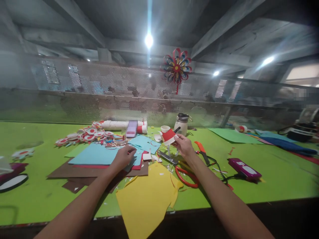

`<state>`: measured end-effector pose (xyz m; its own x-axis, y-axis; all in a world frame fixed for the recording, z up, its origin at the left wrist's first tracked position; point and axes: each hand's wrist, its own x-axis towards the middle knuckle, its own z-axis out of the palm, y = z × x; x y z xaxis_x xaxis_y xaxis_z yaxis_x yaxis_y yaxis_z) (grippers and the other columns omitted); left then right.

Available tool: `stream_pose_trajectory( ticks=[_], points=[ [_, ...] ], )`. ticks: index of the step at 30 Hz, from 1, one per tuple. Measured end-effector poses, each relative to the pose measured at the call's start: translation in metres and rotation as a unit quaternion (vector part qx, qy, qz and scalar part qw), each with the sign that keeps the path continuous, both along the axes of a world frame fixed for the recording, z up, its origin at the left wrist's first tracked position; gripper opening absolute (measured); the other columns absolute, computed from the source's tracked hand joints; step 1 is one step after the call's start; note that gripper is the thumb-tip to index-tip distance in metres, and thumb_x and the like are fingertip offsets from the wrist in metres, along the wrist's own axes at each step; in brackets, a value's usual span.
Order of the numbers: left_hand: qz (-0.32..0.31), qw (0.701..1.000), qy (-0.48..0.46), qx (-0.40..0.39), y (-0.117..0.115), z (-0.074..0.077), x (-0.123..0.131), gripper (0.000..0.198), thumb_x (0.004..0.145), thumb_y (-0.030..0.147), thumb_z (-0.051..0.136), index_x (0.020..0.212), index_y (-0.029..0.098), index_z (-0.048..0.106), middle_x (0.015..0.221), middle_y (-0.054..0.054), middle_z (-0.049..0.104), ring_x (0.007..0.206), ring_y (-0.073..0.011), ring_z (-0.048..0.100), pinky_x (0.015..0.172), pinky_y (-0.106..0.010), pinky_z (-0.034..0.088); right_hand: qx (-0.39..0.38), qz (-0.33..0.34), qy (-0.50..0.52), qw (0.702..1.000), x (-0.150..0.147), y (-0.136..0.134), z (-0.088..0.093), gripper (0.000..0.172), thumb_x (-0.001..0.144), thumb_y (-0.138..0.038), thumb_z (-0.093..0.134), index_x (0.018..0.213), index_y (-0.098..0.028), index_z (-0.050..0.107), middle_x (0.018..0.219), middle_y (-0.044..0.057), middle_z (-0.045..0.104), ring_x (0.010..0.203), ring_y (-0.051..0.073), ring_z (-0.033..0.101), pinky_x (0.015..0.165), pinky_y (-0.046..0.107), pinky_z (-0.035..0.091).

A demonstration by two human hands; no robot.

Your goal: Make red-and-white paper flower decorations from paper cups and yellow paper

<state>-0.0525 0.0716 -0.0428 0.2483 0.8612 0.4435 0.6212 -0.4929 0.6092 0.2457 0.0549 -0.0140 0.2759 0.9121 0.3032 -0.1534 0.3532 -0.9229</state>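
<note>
My right hand (pixel 184 145) grips a small red and white paper cup (pixel 168 135) by its side, above the table's middle. My left hand (pixel 124 157) rests over the light blue paper sheets (pixel 96 153), its fingers curled together; what they hold, if anything, cannot be made out. Between the hands lie white paper scraps (pixel 147 156). Below the cup are large scissors with red-orange handles (pixel 185 177), their blades partly under it. An orange-handled cutter (pixel 201 151) lies to the right of my right hand. Yellow paper (pixel 149 196) spreads in front, overhanging the table edge.
A pile of red and white rings (pixel 87 135) lies at the left, beside a long white roll (pixel 116 125) and a phone (pixel 132 128). A beige jug (pixel 181 124) stands at the back. A purple device (pixel 244 169) with a cable sits right. Perforated mesh (pixel 112 103) borders the table.
</note>
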Motion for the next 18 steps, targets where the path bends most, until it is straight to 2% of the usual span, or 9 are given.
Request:
stream_pose_trajectory(
  ticks=[6, 8, 10, 12, 14, 16, 18],
  points=[
    [-0.084, 0.994, -0.054, -0.041, -0.017, 0.028, 0.020, 0.045, 0.084, 0.048, 0.045, 0.110, 0.016, 0.065, 0.117, -0.009, 0.066, 0.106, -0.0225, 0.060, 0.090, -0.033, 0.047, -0.054, 0.158, 0.054, 0.984, -0.027, -0.017, 0.003, 0.024, 0.062, -0.025, 0.076, 0.080, -0.017, 0.063, 0.078, 0.004, 0.070, 0.070, 0.017, 0.066, 0.074, 0.035, 0.056],
    [-0.112, 0.991, -0.062, -0.048, -0.022, 0.035, 0.029, 0.050, 0.082, 0.050, 0.049, 0.121, 0.019, 0.060, 0.128, -0.007, 0.060, 0.112, -0.0230, 0.057, 0.091, -0.033, 0.047, -0.070, 0.192, 0.064, 0.977, -0.036, -0.021, 0.002, 0.025, 0.062, -0.024, 0.077, 0.081, -0.015, 0.064, 0.079, 0.005, 0.070, 0.071, 0.017, 0.066, 0.072, 0.033, 0.055],
    [-0.156, 0.983, -0.075, -0.055, -0.025, 0.038, 0.036, 0.053, 0.076, 0.048, 0.059, 0.121, 0.021, 0.060, 0.130, -0.007, 0.058, 0.115, -0.0252, 0.054, 0.095, -0.035, 0.043, -0.081, 0.213, 0.070, 0.971, -0.043, -0.024, 0.001, 0.027, 0.061, -0.023, 0.078, 0.082, -0.014, 0.064, 0.079, 0.005, 0.070, 0.071, 0.016, 0.066, 0.070, 0.030, 0.055],
    [-0.185, 0.976, -0.089, -0.072, -0.027, 0.036, 0.041, 0.043, 0.071, 0.044, 0.065, 0.105, 0.018, 0.068, 0.115, -0.007, 0.067, 0.105, -0.0253, 0.059, 0.092, -0.035, 0.044, -0.085, 0.221, 0.076, 0.969, -0.047, -0.026, 0.000, 0.029, 0.059, -0.024, 0.080, 0.081, -0.014, 0.064, 0.077, 0.004, 0.070, 0.069, 0.015, 0.065, 0.068, 0.028, 0.055],
    [-0.196, 0.971, -0.099, -0.095, -0.028, 0.032, 0.042, 0.031, 0.071, 0.043, 0.064, 0.084, 0.015, 0.070, 0.089, -0.006, 0.072, 0.085, -0.0220, 0.064, 0.079, -0.031, 0.048, -0.086, 0.220, 0.080, 0.969, -0.050, -0.027, 0.001, 0.031, 0.058, -0.026, 0.082, 0.080, -0.014, 0.064, 0.075, 0.003, 0.069, 0.068, 0.014, 0.065, 0.066, 0.027, 0.055],
    [-0.197, 0.967, -0.109, -0.116, -0.027, 0.029, 0.041, 0.030, 0.073, 0.043, 0.061, 0.072, 0.013, 0.067, 0.071, -0.004, 0.070, 0.067, -0.0177, 0.062, 0.065, -0.027, 0.048, -0.087, 0.216, 0.078, 0.969, -0.051, -0.029, 0.003, 0.033, 0.057, -0.028, 0.083, 0.079, -0.014, 0.064, 0.075, 0.003, 0.069, 0.067, 0.014, 0.064, 0.065, 0.028, 0.055],
    [-0.190, 0.965, -0.124, -0.130, -0.026, 0.028, 0.037, 0.030, 0.072, 0.043, 0.062, 0.068, 0.013, 0.065, 0.064, -0.002, 0.067, 0.060, -0.0147, 0.058, 0.057, -0.024, 0.044, -0.091, 0.209, 0.071, 0.971, -0.052, -0.032, 0.004, 0.033, 0.057, -0.029, 0.083, 0.080, -0.014, 0.064, 0.076, 0.004, 0.070, 0.066, 0.015, 0.064, 0.064, 0.029, 0.055]
  ],
)
